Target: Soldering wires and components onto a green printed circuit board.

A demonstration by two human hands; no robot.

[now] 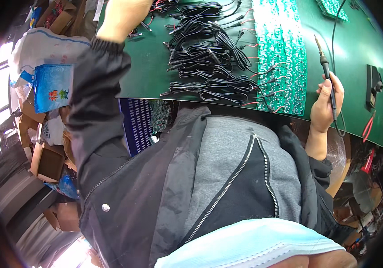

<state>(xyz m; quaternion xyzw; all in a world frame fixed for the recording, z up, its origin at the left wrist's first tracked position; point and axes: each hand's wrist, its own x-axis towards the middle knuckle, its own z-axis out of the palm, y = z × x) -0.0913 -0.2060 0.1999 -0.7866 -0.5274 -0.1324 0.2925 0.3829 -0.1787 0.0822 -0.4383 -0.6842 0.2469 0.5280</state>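
My right hand (327, 100) is closed round the handle of a soldering iron (324, 62), its tip pointing up and away over the green tabletop. My left hand (126, 18) reaches to the far left of the table, beside loose cable ends with red wires. The upper edge of the picture cuts it off, so its fingers are hidden. Between the hands lie several coiled black cables (209, 56) with plugs. Their red-tipped ends run onto a panel of green circuit boards (283, 58), just left of the soldering iron.
A green table (149, 76) spans the far side. On its right sit a black stand (372, 85) and red-handled pliers (368, 127); more boards (333, 9) lie at the back. Below left are a purple crate (137, 123), cardboard boxes (50, 163) and a blue bag (53, 87).
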